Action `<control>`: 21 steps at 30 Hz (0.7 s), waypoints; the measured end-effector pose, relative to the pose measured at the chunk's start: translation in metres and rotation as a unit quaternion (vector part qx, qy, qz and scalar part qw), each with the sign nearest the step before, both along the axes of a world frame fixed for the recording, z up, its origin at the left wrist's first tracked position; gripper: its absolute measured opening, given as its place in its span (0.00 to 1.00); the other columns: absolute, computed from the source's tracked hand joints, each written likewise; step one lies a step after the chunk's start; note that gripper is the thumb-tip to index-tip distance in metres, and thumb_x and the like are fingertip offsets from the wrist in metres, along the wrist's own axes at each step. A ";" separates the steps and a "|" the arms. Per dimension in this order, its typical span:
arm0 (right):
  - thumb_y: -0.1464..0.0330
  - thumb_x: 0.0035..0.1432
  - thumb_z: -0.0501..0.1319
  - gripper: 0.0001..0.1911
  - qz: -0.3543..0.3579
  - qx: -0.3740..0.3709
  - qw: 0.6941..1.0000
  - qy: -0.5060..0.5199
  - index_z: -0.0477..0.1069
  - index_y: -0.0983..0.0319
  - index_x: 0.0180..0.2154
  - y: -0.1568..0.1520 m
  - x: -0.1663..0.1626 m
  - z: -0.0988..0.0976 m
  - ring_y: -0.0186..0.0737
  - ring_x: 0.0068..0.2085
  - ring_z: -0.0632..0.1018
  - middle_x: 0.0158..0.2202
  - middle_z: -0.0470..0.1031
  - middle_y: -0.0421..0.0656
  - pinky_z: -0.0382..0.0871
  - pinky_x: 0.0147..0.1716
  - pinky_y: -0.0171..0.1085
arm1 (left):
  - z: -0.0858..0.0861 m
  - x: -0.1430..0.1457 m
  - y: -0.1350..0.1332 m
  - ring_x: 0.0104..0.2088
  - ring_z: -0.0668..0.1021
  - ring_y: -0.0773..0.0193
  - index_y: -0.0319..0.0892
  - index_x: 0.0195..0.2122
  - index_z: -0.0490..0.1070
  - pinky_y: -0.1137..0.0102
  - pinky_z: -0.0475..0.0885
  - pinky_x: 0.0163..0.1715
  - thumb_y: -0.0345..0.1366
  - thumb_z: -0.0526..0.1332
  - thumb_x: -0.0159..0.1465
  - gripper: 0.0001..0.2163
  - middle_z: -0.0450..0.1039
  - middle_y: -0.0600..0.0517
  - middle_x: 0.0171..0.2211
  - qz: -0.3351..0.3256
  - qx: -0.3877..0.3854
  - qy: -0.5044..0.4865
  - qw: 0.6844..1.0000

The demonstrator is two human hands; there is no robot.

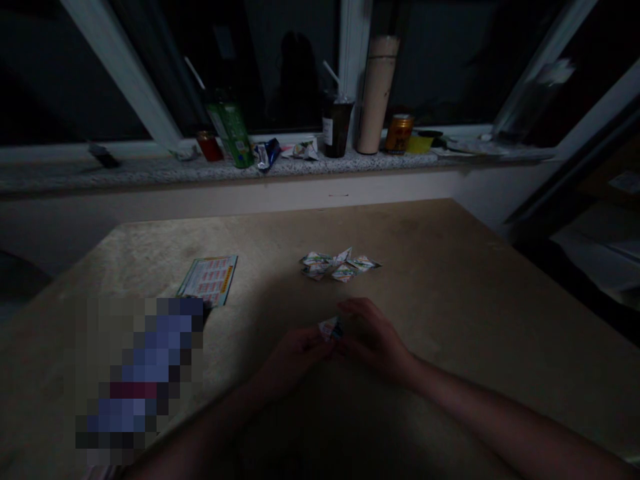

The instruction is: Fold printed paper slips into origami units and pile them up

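Observation:
Both my hands meet low over the brown table (450, 280) in dim light. My left hand (293, 357) and my right hand (373, 337) pinch a small folded piece of printed paper (330, 328) between their fingertips. Farther out on the table lies a small heap of several similar folded paper pieces (340, 265), clear of both hands. A flat printed sheet (210, 279) lies to the left of them.
A blurred-out patch (140, 380) covers the near left of the table. On the stone window sill (100, 172) stand a green carton (231, 133), a red can (209, 145), a dark cup with a straw (336, 123), a tall beige flask (376, 93), a gold can (399, 133) and wrappers.

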State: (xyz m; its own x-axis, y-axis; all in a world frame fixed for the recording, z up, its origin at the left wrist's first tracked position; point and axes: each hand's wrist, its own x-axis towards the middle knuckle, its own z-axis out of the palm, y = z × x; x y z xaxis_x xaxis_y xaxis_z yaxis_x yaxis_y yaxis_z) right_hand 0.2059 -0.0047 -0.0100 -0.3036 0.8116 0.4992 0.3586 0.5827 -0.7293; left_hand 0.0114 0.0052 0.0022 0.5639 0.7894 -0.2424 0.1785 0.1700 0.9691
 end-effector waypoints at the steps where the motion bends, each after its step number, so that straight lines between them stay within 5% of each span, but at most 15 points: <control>1: 0.66 0.56 0.59 0.16 -0.011 -0.030 0.999 0.006 0.63 0.62 0.46 0.000 -0.001 0.001 0.40 0.41 0.70 0.41 0.68 0.47 0.67 0.38 0.37 | 0.002 0.001 -0.001 0.33 0.76 0.62 0.38 0.33 0.75 0.73 0.67 0.35 0.42 0.58 0.59 0.12 0.76 0.53 0.31 -0.004 -0.001 0.012 1.000; 3: 0.64 0.56 0.58 0.08 -0.008 -0.084 0.996 -0.021 0.65 0.63 0.33 0.000 -0.002 0.001 0.35 0.31 0.69 0.30 0.66 0.41 0.64 0.29 0.33 | 0.004 0.002 -0.001 0.33 0.75 0.62 0.37 0.33 0.75 0.73 0.67 0.35 0.42 0.58 0.60 0.13 0.76 0.53 0.30 -0.021 0.005 0.035 0.999; 6: 0.63 0.60 0.53 0.15 0.031 -0.123 0.989 -0.078 0.60 0.62 0.24 0.001 -0.005 -0.001 0.31 0.25 0.63 0.22 0.60 0.36 0.57 0.24 0.31 | 0.001 0.001 -0.003 0.33 0.75 0.62 0.37 0.34 0.75 0.74 0.66 0.34 0.42 0.56 0.60 0.14 0.76 0.53 0.31 -0.052 0.043 0.066 0.996; 13: 0.60 0.64 0.47 0.20 0.107 -0.183 0.975 -0.061 0.61 0.63 0.24 -0.003 -0.008 0.000 0.29 0.23 0.62 0.21 0.62 0.36 0.55 0.24 0.30 | -0.007 0.002 -0.009 0.25 0.70 0.67 0.36 0.30 0.73 0.76 0.62 0.25 0.42 0.58 0.58 0.13 0.70 0.55 0.24 -0.063 0.158 0.174 0.970; 21: 0.54 0.61 0.48 0.24 0.107 -0.252 0.961 0.026 0.64 0.65 0.23 -0.002 -0.011 -0.002 0.29 0.23 0.61 0.20 0.62 0.36 0.57 0.23 0.29 | 0.007 0.007 -0.006 0.20 0.66 0.70 0.37 0.21 0.70 0.77 0.58 0.21 0.46 0.56 0.59 0.18 0.64 0.57 0.17 -0.027 0.077 0.156 0.984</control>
